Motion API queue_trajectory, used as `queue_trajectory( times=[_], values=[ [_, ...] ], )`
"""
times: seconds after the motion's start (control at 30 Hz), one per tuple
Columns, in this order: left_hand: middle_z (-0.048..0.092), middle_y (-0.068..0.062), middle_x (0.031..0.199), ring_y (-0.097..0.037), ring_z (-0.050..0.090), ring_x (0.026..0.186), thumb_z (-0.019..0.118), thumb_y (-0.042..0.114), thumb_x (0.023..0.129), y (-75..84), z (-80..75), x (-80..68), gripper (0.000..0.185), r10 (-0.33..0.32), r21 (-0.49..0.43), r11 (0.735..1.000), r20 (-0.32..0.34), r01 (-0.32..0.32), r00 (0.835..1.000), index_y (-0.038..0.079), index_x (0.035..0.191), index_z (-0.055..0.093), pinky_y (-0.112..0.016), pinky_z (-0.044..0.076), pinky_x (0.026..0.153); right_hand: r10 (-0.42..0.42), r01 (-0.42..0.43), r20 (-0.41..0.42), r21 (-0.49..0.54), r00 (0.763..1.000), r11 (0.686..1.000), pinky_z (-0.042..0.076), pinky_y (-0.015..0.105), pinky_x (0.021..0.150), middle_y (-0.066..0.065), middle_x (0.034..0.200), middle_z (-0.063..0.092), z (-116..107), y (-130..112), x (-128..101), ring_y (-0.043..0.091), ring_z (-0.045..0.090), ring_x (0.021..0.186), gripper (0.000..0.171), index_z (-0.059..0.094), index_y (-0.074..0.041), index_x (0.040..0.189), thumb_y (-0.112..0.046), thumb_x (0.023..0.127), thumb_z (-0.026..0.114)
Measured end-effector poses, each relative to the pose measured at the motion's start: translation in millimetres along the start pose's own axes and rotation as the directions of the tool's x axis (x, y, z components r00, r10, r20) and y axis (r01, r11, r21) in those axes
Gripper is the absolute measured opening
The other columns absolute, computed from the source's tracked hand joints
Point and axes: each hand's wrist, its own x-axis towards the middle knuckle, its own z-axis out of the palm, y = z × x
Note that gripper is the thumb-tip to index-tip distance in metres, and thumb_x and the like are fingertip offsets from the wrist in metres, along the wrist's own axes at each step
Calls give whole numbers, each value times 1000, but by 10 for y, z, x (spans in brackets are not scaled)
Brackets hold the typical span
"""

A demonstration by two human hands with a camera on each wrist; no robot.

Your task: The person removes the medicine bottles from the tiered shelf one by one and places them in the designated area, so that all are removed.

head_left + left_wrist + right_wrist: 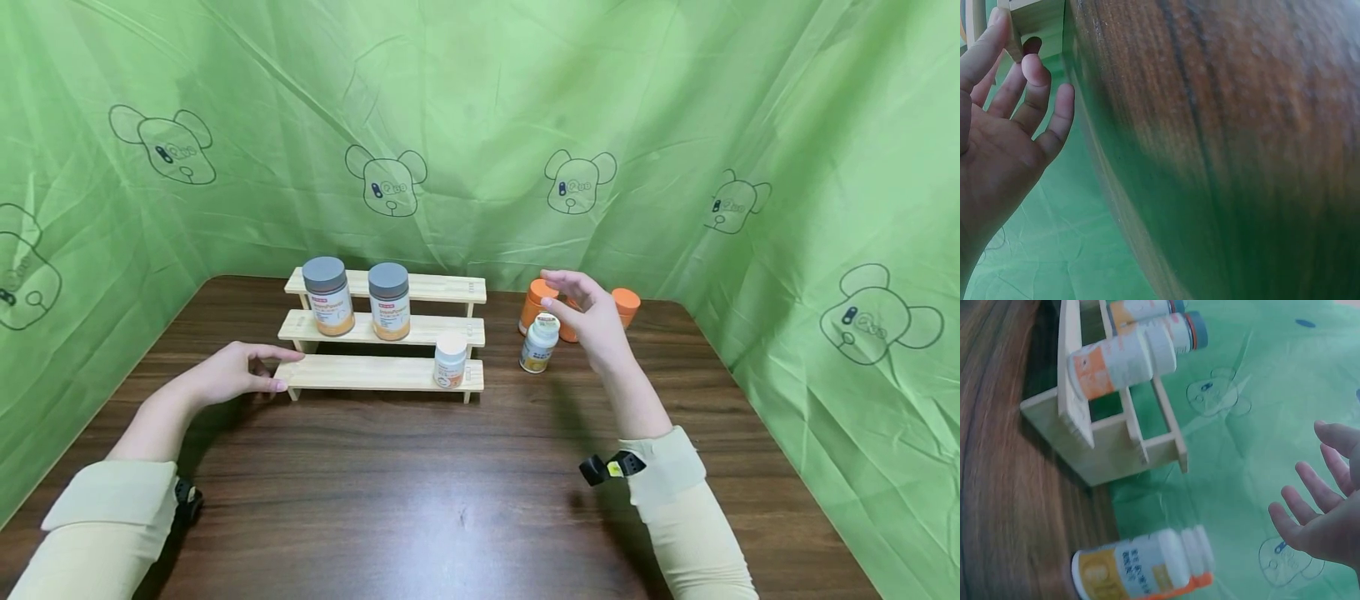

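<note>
A three-step wooden display rack stands on the table. My left hand grips the left end of its lowest step, thumb at the front and fingers behind; the left wrist view shows this hand at the wood's end. Two grey-lidded supplement jars stand on the middle step, and a white pill bottle sits at the right end of the lowest. My right hand, fingers spread and holding nothing, hovers beside and above a white pill bottle with a yellow label. In the right wrist view this bottle stands apart from the fingers.
Several orange-capped bottles stand behind my right hand, partly hidden by it. The dark wooden table reaches toward me. Green cloth printed with bear faces hangs around the back and sides.
</note>
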Motion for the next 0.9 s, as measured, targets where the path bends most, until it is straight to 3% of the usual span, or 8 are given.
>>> queue_trajectory(
  times=[0.13,0.37,0.53,0.9],
  values=[
    [65,-8,70,-19,59,62,76,33,79,4,2,-3,55,-4,-5,1000,1,4,1000,15,128,60,-27,43,56,-37,36,8,37,999,999,28,44,106,8,129,58,44,-3,33,28,47,125,42,56,1,124,-7,85,69],
    [65,-9,69,-21,61,62,76,32,79,4,2,-4,55,-10,-18,1000,2,10,1000,14,128,60,-27,44,56,-69,66,30,97,997,993,38,37,100,6,128,59,177,15,85,21,48,124,42,59,-6,124,-9,84,71],
    [63,-8,67,-21,60,62,76,31,78,17,-8,-5,54,-11,-6,1000,-6,11,1000,14,127,60,-27,43,55,-81,75,55,93,995,993,32,42,105,6,128,59,330,-44,80,17,48,124,40,60,-11,123,-11,84,71],
    [63,-3,76,-9,51,65,77,32,78,-1,-4,-4,54,7,24,1000,-19,-7,1000,16,126,61,-26,41,59,-121,110,137,90,983,990,41,42,100,13,132,55,697,-257,32,24,48,124,43,54,3,126,0,85,66]
  ],
)
